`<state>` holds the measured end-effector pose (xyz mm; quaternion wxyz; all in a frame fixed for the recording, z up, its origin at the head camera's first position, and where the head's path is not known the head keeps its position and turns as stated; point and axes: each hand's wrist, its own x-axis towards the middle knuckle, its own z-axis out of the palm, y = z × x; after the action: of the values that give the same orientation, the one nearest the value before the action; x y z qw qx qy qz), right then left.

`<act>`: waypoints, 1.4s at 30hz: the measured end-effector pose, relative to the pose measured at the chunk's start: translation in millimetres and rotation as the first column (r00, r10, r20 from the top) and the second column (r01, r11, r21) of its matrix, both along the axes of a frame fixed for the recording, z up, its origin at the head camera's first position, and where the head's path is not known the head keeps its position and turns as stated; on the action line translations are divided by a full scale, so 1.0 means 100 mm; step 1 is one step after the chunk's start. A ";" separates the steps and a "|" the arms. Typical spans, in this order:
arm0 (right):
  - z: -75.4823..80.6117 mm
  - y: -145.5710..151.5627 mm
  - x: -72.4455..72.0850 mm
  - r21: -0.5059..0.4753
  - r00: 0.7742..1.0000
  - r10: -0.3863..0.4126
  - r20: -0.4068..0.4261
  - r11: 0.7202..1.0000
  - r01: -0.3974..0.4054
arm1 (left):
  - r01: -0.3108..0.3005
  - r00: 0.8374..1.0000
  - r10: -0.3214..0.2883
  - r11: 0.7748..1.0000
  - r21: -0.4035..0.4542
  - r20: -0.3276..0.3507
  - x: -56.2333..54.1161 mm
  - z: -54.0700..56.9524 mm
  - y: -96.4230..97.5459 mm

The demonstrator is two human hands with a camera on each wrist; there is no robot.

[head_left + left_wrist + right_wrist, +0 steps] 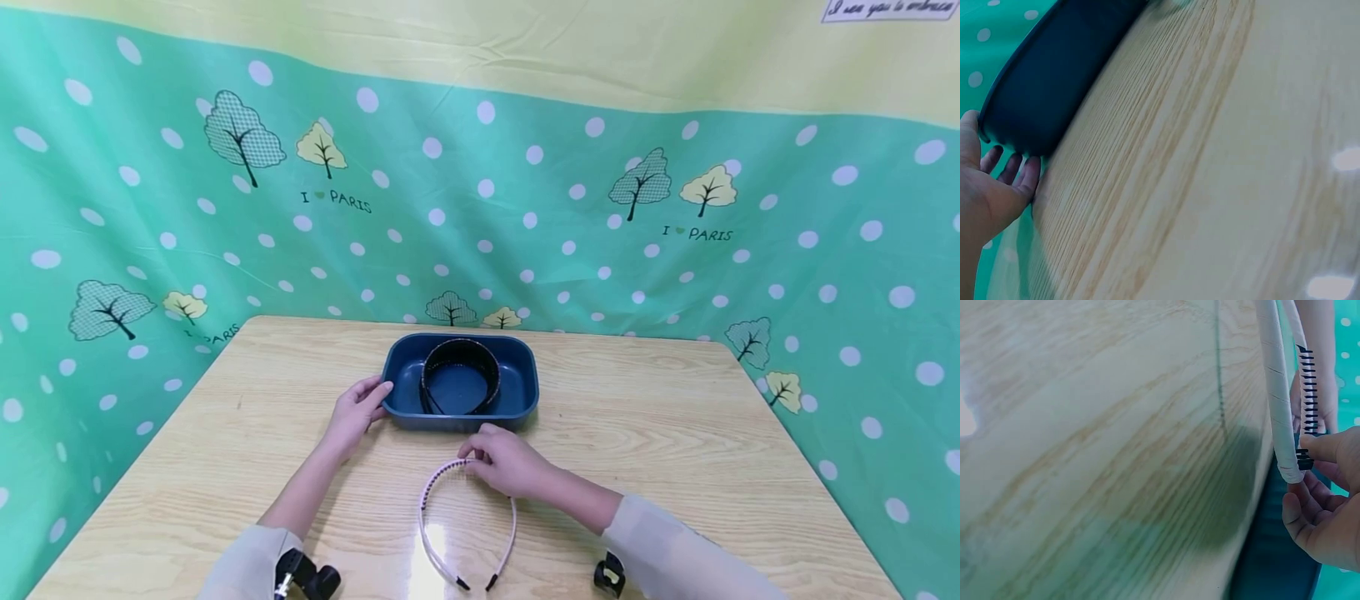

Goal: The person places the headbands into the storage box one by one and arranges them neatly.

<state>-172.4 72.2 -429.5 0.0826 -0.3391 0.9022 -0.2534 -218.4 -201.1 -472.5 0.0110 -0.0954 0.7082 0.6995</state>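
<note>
My left hand [358, 412] holds the left end of a dark blue plastic tray [405, 421], thumb at the rim and fingers along its outer wall; the left wrist view shows this hand [991, 194] against the tray [1035, 87]. Inside the tray lies a black headband [489, 367], its band forming a ring; whether it is one or several stacked, I cannot tell. In front of the tray, my right hand [517, 467] pinches the top of a white headband [426, 525]. Dark comb teeth line this headband [1279, 394] in the right wrist view, with the right hand [1332, 506] at its crown.
Everything is on a light wooden table [637, 400]. A green polka-dot curtain [540, 242] hangs behind and beside it. Wrist camera mounts [303, 575] sit near both sleeves, and light glares off the table front.
</note>
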 end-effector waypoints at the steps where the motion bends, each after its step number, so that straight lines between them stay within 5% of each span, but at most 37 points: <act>1: 0.01 0.00 0.01 0.000 1.000 0.001 -0.004 1.000 -0.001 | 0.004 1.000 -0.004 1.000 0.000 -0.002 0.00 0.00 0.00; 42: 0.42 0.03 -0.09 -0.058 0.999 -0.052 -0.016 0.997 0.051 | 0.002 1.000 -0.002 1.000 -0.004 -0.009 0.00 -0.02 0.00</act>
<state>-181.8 75.3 -387.3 0.0583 -0.3204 0.9036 -0.2785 -218.7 -200.8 -474.2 0.0085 -0.0916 0.7099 0.6983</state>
